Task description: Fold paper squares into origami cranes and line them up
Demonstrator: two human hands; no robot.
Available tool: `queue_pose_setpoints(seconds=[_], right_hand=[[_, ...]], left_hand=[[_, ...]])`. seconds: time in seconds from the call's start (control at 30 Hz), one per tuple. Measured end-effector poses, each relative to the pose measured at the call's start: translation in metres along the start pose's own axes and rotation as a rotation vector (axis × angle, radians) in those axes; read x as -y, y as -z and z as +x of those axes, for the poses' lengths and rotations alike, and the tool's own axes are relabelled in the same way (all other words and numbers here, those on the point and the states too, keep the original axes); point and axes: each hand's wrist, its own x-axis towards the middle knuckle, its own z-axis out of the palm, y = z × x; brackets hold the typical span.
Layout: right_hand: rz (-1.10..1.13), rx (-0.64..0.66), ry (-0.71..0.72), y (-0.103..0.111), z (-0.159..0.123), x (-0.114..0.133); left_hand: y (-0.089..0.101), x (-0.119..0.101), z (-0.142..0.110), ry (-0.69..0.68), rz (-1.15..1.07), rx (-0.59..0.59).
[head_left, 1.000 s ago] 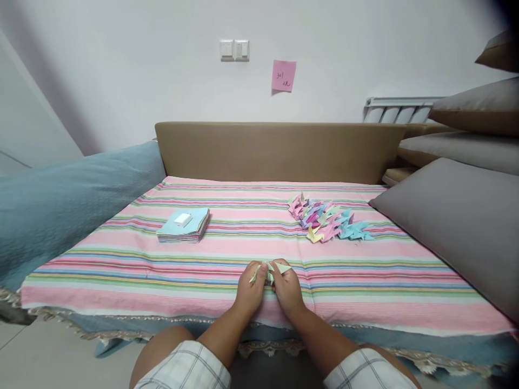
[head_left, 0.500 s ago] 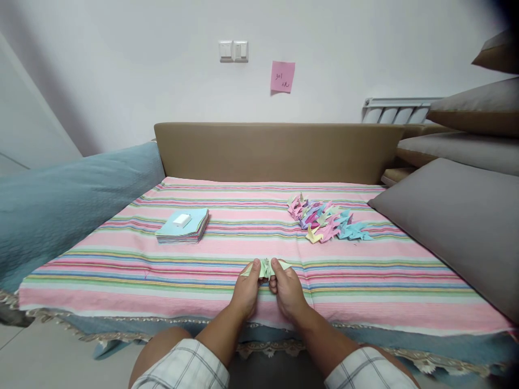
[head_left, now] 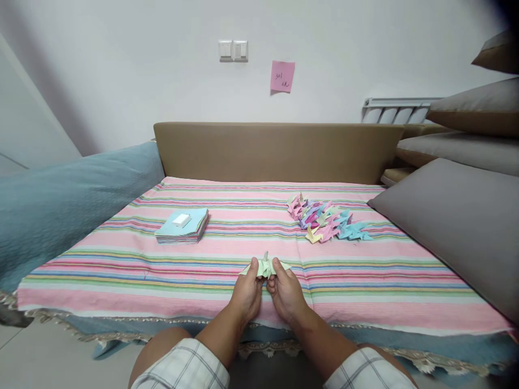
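Pale green and winged, the folded paper bird (head_left: 265, 268) is held over the pink multicoloured-striped cloth (head_left: 243, 240) in the head view. My left grip (head_left: 246, 293) is closed on one wing, my right grip (head_left: 287, 294) on the other, thumbs on top. The step looks like shaping the wings; the next move calls for light, even tension.

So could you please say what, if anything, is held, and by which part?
A green origami crane, its wings pinched by the left hand and right hand.
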Motion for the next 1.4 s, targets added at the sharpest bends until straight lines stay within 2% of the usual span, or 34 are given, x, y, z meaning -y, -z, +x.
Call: queue_pose_setpoints(seconds=[0.23, 0.37, 0.53, 0.67, 0.87, 1.1, 1.4], right_hand=[[0.091, 0.001, -0.035, -0.001, -0.002, 0.0], [0.039, 0.001, -0.013, 0.002, 0.0, -0.002], [-0.098, 0.016, 0.07, 0.008, 0.004, -0.003], [-0.06, 0.071, 0.076, 0.008, 0.004, -0.001], [0.006, 0.014, 0.058, 0.005, 0.003, 0.007], [0.097, -0.006, 0.029, 0.009, 0.007, 0.013], [0.131, -0.057, 0.083, 0.016, 0.014, 0.014]], left_hand=[[0.0, 0.0, 0.001, 0.027, -0.022, -0.001], [0.001, 0.001, 0.002, 0.032, -0.024, -0.011], [0.002, -0.002, 0.001, -0.024, -0.008, 0.008], [0.001, -0.006, -0.001, -0.075, 0.014, 0.041], [0.004, -0.007, 0.001, -0.101, 0.024, -0.054], [0.004, -0.009, 0.0, -0.071, -0.018, -0.066], [0.006, -0.009, 0.002, -0.05, -0.045, -0.11]])
